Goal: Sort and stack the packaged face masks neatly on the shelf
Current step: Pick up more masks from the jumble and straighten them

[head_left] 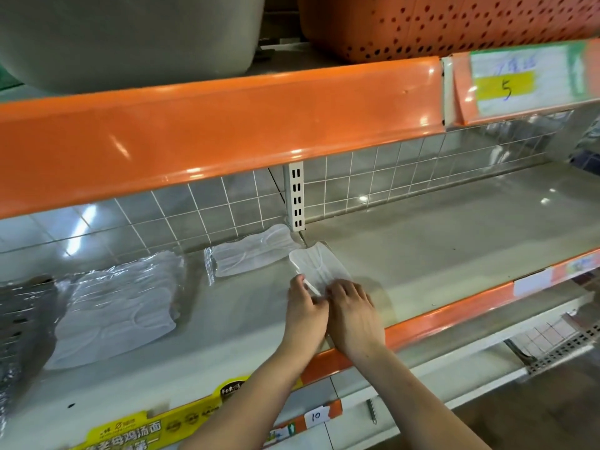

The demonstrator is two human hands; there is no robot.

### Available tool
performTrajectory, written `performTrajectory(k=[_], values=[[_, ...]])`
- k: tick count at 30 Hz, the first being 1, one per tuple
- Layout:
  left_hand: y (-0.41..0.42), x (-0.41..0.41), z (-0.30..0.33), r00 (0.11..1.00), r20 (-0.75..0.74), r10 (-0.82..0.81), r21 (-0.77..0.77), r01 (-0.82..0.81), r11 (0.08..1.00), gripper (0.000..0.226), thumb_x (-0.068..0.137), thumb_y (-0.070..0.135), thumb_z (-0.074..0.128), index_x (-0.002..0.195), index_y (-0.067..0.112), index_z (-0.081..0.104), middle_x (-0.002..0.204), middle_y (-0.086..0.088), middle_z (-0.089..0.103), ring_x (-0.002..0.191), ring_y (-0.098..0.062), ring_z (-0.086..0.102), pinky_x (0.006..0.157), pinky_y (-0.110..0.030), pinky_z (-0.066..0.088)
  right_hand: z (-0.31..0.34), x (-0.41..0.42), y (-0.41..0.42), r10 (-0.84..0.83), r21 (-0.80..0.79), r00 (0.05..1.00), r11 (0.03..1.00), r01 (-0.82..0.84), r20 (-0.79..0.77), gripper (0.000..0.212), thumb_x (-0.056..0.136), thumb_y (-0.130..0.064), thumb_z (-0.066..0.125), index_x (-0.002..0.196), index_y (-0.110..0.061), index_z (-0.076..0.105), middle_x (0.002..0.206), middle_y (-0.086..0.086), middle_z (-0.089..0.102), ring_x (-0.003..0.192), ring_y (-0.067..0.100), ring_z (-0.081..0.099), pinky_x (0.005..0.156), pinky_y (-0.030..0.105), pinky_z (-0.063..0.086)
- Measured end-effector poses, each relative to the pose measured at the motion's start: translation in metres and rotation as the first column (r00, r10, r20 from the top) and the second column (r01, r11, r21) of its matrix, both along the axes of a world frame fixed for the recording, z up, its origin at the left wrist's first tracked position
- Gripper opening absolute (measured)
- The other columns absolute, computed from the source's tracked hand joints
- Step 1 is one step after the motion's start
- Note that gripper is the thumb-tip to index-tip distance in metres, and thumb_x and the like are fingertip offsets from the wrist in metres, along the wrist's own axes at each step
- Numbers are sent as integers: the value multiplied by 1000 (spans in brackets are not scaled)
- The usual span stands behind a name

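1. Both hands are working one packaged mask (319,266) on the shelf (454,235), near the front lip. The left hand (305,315) and the right hand (352,316) are sitting side by side on its near end, almost touching each other.
2. Fingers: the left ones are curling in and seem to be pinching the near edge of the pack. The right ones are lying bent over the wrapper; whether they are gripping or only pressing down, I cannot tell.
3. Other packs: a single one (256,254) is lying just behind and to the left, by the slotted upright (296,198). A larger pile (120,306) is sitting further left, loosely fanned rather than squared.
4. Risk: the wrapper is looking slick and the shelf glossy, so a push from the near end could be sending the pack skating crooked instead of lining it up.
5. Risk: the pack is lying at an angle toward the single one; sliding it back could be nudging that one against the upright.
6. Risk: the left pile is looking uneven; anything added on top could be sliding off.
7. Hard to see: the near end of the held pack is hiding under the hands. The dark heap (22,323) at far left is cut off and unreadable. The right-hand price tag (522,81) is blurring, apart from a handwritten 5.
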State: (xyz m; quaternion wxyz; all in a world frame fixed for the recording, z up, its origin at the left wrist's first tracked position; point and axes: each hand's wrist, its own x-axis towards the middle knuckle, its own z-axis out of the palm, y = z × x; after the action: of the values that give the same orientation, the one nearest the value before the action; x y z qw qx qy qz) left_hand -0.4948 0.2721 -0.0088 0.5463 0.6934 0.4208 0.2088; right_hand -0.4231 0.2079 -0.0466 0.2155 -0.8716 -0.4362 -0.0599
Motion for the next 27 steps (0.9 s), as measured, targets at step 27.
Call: performTrajectory(k=[27], values=[[75, -138, 18, 923, -259, 285, 574, -91, 814, 35, 91, 19, 44, 124, 16, 57, 102, -12, 66, 91, -33, 61, 75, -39, 51, 45, -58, 67, 308, 343, 166, 903, 258, -937, 15, 93, -10, 57, 77, -9, 56, 48, -2, 48, 41, 12, 37, 45, 21, 22]])
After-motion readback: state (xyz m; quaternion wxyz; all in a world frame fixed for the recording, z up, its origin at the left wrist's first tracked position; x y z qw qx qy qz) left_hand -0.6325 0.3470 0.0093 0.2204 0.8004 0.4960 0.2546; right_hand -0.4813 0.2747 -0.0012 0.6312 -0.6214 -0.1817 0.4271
